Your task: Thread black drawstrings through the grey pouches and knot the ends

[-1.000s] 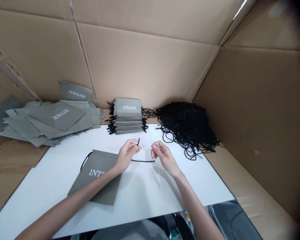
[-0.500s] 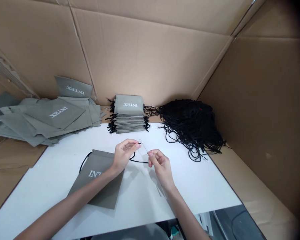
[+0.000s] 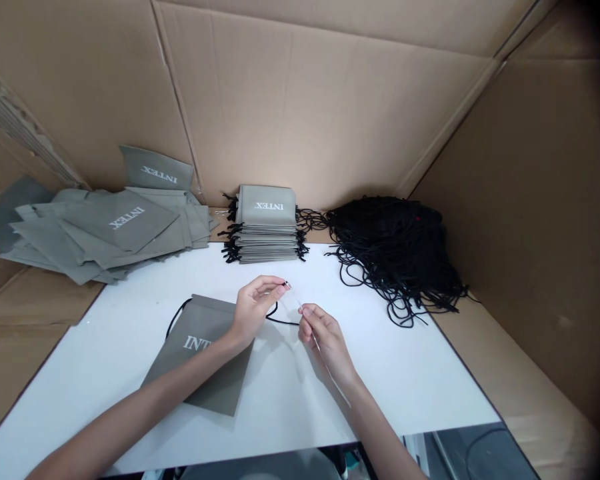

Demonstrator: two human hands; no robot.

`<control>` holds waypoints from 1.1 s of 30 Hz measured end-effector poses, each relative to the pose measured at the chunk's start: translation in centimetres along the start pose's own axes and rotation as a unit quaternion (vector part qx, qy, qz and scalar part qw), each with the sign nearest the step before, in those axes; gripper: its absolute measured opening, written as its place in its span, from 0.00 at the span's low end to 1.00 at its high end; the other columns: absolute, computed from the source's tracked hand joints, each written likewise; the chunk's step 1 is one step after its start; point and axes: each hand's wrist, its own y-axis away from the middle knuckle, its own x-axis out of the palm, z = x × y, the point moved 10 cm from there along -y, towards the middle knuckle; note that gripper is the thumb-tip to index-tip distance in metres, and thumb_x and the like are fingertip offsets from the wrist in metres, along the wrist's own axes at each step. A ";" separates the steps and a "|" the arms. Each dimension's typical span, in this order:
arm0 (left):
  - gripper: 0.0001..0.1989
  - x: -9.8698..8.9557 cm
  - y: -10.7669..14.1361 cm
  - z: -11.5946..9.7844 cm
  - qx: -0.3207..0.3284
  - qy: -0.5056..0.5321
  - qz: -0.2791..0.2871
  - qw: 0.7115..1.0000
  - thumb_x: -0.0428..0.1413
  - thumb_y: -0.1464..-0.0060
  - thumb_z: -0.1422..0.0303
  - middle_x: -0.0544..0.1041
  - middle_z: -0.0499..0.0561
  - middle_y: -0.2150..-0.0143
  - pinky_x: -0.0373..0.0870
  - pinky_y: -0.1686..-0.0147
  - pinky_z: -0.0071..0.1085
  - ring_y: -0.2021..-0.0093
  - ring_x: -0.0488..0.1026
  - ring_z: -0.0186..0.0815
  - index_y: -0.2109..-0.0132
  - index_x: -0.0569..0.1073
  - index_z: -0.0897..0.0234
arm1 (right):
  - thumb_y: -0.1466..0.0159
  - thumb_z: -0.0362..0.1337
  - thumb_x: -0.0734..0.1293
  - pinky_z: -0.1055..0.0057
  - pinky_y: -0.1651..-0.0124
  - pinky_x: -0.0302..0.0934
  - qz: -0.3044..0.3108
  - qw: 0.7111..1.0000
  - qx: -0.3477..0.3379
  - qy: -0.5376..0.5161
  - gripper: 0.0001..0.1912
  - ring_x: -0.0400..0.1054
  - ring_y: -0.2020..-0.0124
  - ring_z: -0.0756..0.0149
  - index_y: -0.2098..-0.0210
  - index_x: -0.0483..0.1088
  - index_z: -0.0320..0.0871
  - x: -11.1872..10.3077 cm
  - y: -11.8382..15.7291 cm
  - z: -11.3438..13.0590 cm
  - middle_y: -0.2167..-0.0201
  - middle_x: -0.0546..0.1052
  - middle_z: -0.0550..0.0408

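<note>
While the left hand (image 3: pixel 255 308) pinches a black cord (image 3: pixel 283 323) near its end, the right hand (image 3: pixel 326 333) grips a thin wire tool (image 3: pixel 294 296), tip right at the left fingertips. Gray INTEX drawstring pouch (image 3: pixel 215 390) is lying flat on the white table (image 3: pixel 390 373), partly under the left forearm. Behind: loose pouch pile (image 3: pixel 130 230), neat pouch stack (image 3: pixel 266 205), big black cord heap (image 3: pixel 393 243).

I'm facing cardboard walls (image 3: pixel 340 107), creases running across them. A white table (image 3: pixel 380 380) is stretching below me. Far left: a loose pile (image 3: pixel 105 230) of grey bags is sprawling, one bag (image 3: pixel 155 175) standing up behind. Far middle: a stack (image 3: pixel 267 248) of bags is sitting, black ends poking out both sides. Right of it, a black heap (image 3: pixel 395 247) of cords is trailing loops onto the white.
</note>
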 end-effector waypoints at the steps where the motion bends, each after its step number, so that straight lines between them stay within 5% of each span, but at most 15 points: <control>1: 0.11 0.0 0.0 0.0 -0.001 0.001 0.001 1.000 0.65 0.49 0.64 0.81 0.53 0.61 0.73 0.53 0.31 0.57 0.80 0.39 0.61 0.76 0.65 | 0.40 0.49 0.73 0.75 0.73 0.48 0.001 1.000 0.005 -0.012 0.17 0.52 0.79 0.76 0.67 0.70 0.42 0.1 0.0 -0.1 0.82 0.61 0.65; 17: 0.18 0.1 0.3 0.1 -0.001 -0.044 0.009 0.999 0.63 0.46 0.63 0.83 0.56 0.58 0.72 0.49 0.36 0.52 0.79 0.43 0.50 0.73 0.64 | 0.38 0.48 0.71 0.74 0.74 0.45 0.028 0.999 0.011 -0.022 0.15 0.52 0.80 0.74 0.66 0.69 0.43 0.3 0.1 -0.8 0.81 0.61 0.64; 26: 0.15 -0.1 1.5 -2.9 0.173 -0.257 -0.010 0.951 0.60 0.41 0.65 0.83 0.49 0.57 0.75 0.50 0.33 0.56 0.81 0.40 0.47 0.75 0.57 | 0.38 0.48 0.71 0.74 0.73 0.45 0.050 0.998 0.021 -0.031 0.15 0.51 0.79 0.74 0.65 0.70 0.42 0.9 0.1 -1.1 0.81 0.61 0.64; 33: 0.15 -0.1 1.4 -3.3 0.168 -0.253 -0.014 0.953 0.57 0.39 0.66 0.82 0.50 0.60 0.74 0.53 0.30 0.58 0.80 0.36 0.46 0.71 0.61 | 0.39 0.49 0.72 0.74 0.73 0.46 0.040 0.998 0.032 -0.035 0.16 0.51 0.79 0.74 0.65 0.69 0.43 0.7 0.3 -1.2 0.81 0.61 0.64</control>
